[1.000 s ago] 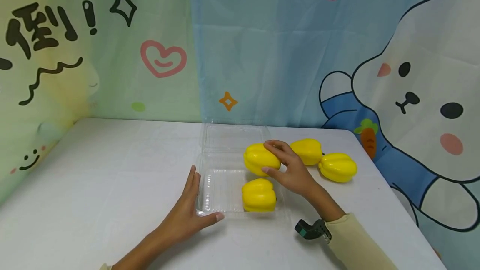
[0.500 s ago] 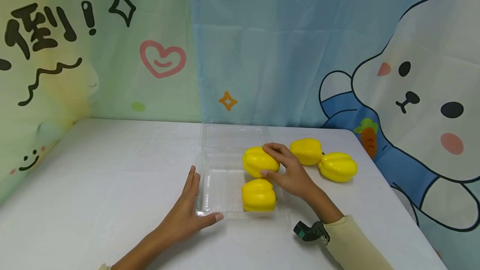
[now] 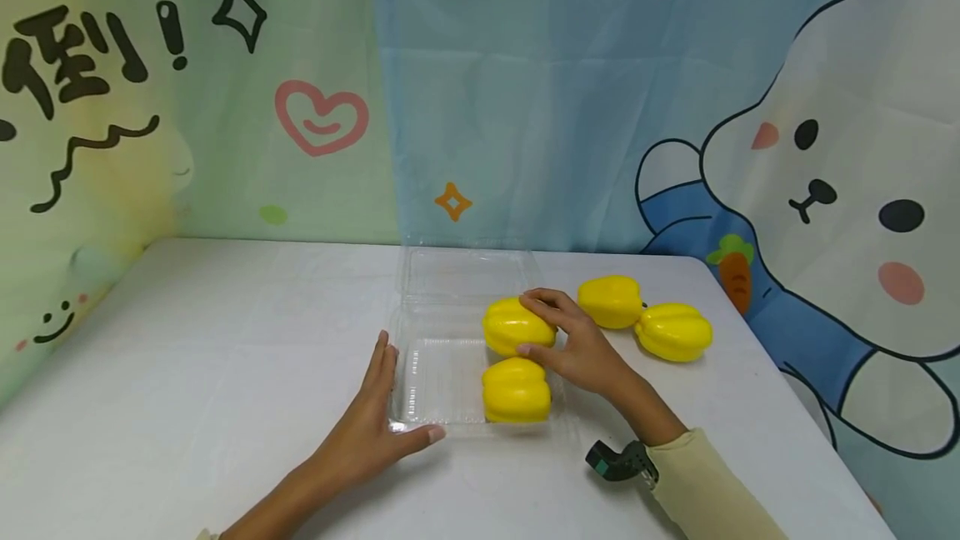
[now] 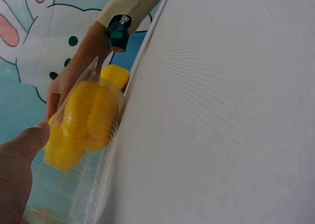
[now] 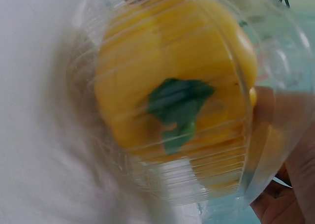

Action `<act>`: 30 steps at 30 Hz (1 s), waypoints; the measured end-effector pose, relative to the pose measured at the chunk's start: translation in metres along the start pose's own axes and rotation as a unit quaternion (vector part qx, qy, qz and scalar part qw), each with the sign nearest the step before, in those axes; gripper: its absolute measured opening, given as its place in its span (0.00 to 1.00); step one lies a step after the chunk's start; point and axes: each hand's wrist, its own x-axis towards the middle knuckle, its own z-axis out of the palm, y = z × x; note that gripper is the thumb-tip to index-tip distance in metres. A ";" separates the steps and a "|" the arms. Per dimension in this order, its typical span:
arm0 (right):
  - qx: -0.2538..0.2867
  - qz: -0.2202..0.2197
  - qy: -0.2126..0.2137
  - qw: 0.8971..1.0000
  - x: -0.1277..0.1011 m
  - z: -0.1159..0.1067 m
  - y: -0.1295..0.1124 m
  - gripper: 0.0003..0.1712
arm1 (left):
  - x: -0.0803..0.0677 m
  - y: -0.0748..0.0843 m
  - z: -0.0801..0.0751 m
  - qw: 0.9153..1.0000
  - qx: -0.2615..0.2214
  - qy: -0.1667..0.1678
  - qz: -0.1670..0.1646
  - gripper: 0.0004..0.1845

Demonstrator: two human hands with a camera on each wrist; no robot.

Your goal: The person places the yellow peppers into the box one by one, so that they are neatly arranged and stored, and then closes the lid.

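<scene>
Nearest us, our left hand (image 3: 367,432) lies flat on the white table (image 3: 187,407), fingers straight along the left wall of the clear plastic clamshell tray (image 3: 435,382), thumb across its near corner; it grips nothing and seems there to brace the light tray against sliding. Just right of that thumb, one yellow bell pepper (image 3: 516,390) sits inside the tray at its near right. Beyond it our right hand (image 3: 581,344), wrist low and forearm angled in from the right, curls fingers and thumb round a second yellow pepper (image 3: 513,326), holding it at the tray's far right, touching or nearly touching the first. The right wrist view shows its green stem (image 5: 178,108) through the ribbed wall. Right of the grip, two more peppers (image 3: 611,301) (image 3: 673,332) lie on the table. Behind, the open lid (image 3: 465,273).
</scene>
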 end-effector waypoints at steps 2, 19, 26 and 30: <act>-0.002 -0.001 -0.005 1.000 0.000 -0.001 0.000 0.37 | 0.000 0.000 0.000 1.000 -0.001 0.000 0.000 0.68; -0.026 -0.013 0.010 1.000 0.000 0.000 0.002 0.30 | 0.000 -0.001 0.002 1.000 0.000 -0.003 0.001 0.66; 0.001 -0.013 0.002 1.000 -0.002 -0.002 0.004 0.24 | 0.001 -0.001 0.000 1.000 0.005 -0.006 0.003 0.67; 0.033 -0.036 0.003 0.999 -0.002 -0.002 0.009 0.23 | 0.000 -0.001 -0.001 1.000 0.002 -0.006 0.001 0.67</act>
